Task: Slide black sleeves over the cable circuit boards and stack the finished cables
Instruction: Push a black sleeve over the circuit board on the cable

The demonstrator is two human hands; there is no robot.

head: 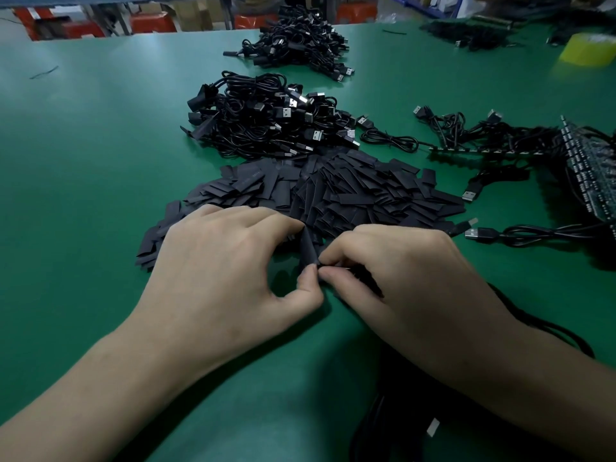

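A: Sleeve?
B: We're seeing one black sleeve (308, 249), matte and flattened, standing tilted just in front of the sleeve pile (350, 191).
A: Hands?
B: We're pinching it with the left hand (226, 261). The right hand (410, 271) is gripping the cable (533, 320) end at the sleeve's lower tip.

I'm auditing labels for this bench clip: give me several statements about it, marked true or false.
1. The left hand pinches a black sleeve. True.
2. The table is red. False: it is green.
3. The pile of loose sleeves lies between the hands and the nearest cable heap. True.
4. The right hand lies flat and open. False: it pinches at the sleeve's end.
5. The yellow tape roll sits far left. False: far right.
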